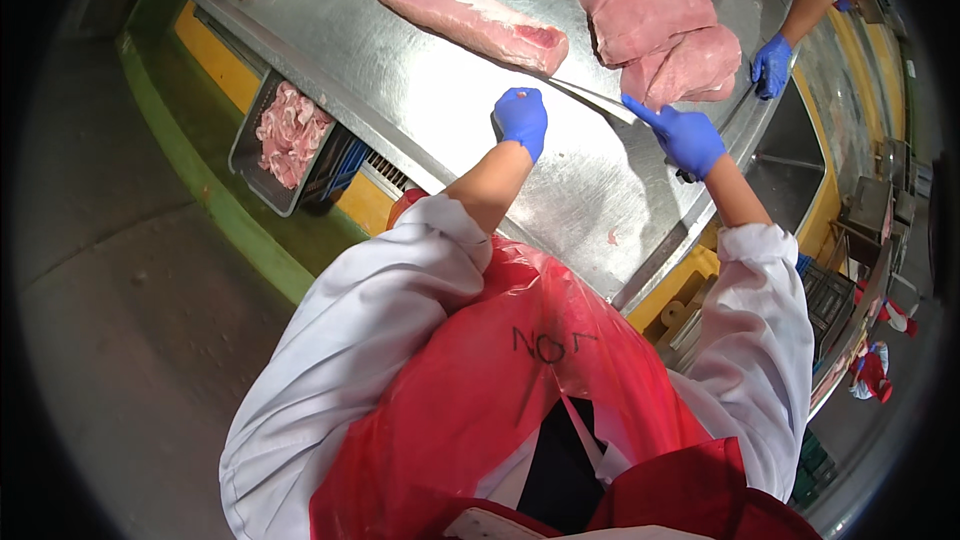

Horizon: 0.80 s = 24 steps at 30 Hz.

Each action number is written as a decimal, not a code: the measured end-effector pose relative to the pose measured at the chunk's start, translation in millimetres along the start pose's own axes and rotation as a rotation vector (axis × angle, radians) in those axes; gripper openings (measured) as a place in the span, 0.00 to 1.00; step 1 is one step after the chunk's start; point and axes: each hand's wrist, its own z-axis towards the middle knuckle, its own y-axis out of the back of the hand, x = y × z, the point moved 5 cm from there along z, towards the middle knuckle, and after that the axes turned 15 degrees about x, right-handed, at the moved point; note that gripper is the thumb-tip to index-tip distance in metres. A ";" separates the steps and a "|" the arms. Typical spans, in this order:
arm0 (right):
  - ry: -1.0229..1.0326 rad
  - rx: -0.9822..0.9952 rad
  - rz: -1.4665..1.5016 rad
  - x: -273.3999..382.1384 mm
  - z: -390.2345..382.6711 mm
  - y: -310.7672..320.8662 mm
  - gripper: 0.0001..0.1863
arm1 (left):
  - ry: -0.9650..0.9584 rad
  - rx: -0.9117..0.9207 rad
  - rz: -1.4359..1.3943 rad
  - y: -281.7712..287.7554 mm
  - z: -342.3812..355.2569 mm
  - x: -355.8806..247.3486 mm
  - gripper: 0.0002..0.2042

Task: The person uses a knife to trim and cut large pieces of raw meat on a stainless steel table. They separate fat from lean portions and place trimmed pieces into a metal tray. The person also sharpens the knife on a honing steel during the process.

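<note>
- While the right grip (pixel 690 143) is closed round the knife (pixel 598 100), the left grip (pixel 522 123) is curled; whether it pinches something, I cannot tell.
- The loin (pixel 450 15) lies on the table (pixel 400 80), one end just beside the knife tip.
- To cut well, steady it, left grip away from the edge.

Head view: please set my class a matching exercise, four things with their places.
1. Long-bladed metal knife
2. Long pink-and-white meat piece
3. Overlapping pink meat slabs
4. Grey plastic crate

A. Beside the metal table, at left
B. On the table, nearest a co-worker's blue-gloved hand
C. In the blue-gloved right hand
D. On the table, left of the slabs

Pairs: 1-C, 2-D, 3-B, 4-A
</note>
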 end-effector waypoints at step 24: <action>-0.462 -0.624 1.488 134.2 80.1 -20.3 0.33 | -0.809 0.356 1.666 290.5 133.8 -232.0 0.33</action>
